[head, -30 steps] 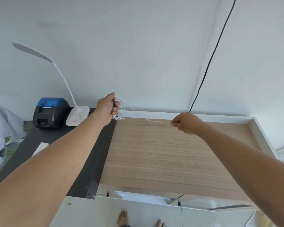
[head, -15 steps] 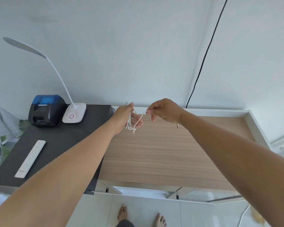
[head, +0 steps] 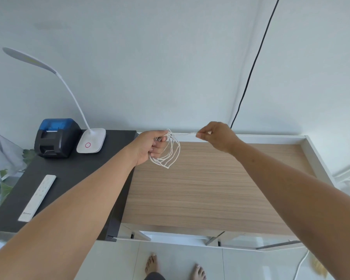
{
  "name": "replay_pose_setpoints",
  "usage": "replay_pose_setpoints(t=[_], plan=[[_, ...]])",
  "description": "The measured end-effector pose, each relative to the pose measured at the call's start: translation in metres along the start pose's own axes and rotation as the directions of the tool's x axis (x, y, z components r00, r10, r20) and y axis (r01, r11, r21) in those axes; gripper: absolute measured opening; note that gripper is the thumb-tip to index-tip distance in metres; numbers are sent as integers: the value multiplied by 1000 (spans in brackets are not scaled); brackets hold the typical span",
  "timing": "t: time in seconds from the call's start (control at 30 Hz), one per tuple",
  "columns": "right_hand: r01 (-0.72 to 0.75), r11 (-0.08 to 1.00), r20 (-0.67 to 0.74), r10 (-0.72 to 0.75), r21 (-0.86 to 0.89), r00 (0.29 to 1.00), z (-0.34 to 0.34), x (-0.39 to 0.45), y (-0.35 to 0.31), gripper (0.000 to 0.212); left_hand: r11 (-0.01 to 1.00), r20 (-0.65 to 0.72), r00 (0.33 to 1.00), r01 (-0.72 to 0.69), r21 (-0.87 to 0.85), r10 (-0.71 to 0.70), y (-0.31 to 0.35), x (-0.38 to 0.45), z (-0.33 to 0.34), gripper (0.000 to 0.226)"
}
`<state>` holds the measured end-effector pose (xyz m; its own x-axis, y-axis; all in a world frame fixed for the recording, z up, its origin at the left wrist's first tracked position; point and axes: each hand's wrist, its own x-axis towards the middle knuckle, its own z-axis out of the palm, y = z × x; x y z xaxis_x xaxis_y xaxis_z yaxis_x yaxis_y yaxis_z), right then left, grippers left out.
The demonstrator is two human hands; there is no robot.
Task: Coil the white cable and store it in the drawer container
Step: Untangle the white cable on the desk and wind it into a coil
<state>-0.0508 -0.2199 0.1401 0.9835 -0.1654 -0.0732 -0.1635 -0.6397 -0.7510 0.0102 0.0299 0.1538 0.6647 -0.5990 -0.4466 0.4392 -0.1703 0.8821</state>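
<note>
White cable [head: 171,150] gathered in several loose loops, hanging from the left hand [head: 150,147] above the far left part of the wooden tabletop [head: 210,188], not touching the wood as far as can be told. Left fingers curled round the top of the loops, thumb side toward the wall. One short strand stretched from the loops to the right, nearly level, ending in the right hand [head: 216,136]. Right fingertips pinching that free end between thumb and forefinger, remaining fingers curled loosely behind. Both hands raised near the far edge of the tabletop, close to each other but apart. Left of the wood, a dark side table [head: 69,178] carrying a black and blue printer [head: 56,138] at the far end, a white desk lamp [head: 91,143] just beside it on the right, and a white remote [head: 37,198] lying nearer. Black cord [head: 251,71] running down the wall behind the right hand. Bare feet [head: 174,268] on the pale floor at the near edge. Drawer not clearly visible.
</note>
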Motion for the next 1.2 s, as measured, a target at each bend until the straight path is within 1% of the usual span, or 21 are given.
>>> replay_pose_setpoints(t=[0.07,0.13,0.23,0.27,0.33,0.4,0.47,0.53,0.57,0.7,0.83,0.97,1.03,1.1,1.13,1.2], plan=[[-13,1000,58,14,-25,998,8,-4,3,10,999,-24,1000,-14,-42,13,4,2,2,41],[-50,999,107,48,10,993,15,-6,1,5,998,-52,998,-28,-64,24,5,3,4,42],[-61,995,127,51,74,991,19,-4,-2,7,991,-87,996,-45,-129,34,5,7,4,41],[-61,991,154,42,120,987,19,-4,-3,8,988,-96,995,-49,-146,35,5,8,3,40],[-80,960,233,16,268,972,16,-5,-3,8,987,-107,993,-57,-153,41,5,9,0,39],[-135,886,276,8,443,961,11,-6,-1,13,989,-119,992,-62,-131,47,4,9,-2,38],[-198,770,282,24,607,959,9,-6,1,14,991,-125,991,-67,-120,52,3,10,-3,37],[-234,654,273,43,720,961,10,-7,1,11,987,-116,992,-62,-146,45,1,11,-1,39],[-243,613,268,52,752,962,12,-7,1,11,983,-108,993,-57,-176,38,1,13,0,40],[-282,490,274,91,825,957,26,-10,-2,11,940,-117,992,-74,-334,36,-1,18,6,46],[-305,385,278,127,871,952,37,-11,-4,6,858,-116,992,-93,-505,40,-6,21,11,51],[-324,266,289,164,908,943,44,-11,-7,8,797,-117,990,-131,-589,76,-14,21,17,47],[-330,218,296,173,919,939,46,-10,-9,8,763,-149,983,-174,-622,103,-17,22,20,47],[-336,200,302,182,921,936,48,-10,-10,7,735,-188,975,-210,-644,115,-18,23,23,48],[-340,209,304,186,917,934,49,-10,-10,7,723,-204,973,-221,-654,112,-18,24,23,48],[-352,270,311,183,896,933,50,-11,-9,9,702,-224,970,-227,-675,99,-18,25,24,50]])
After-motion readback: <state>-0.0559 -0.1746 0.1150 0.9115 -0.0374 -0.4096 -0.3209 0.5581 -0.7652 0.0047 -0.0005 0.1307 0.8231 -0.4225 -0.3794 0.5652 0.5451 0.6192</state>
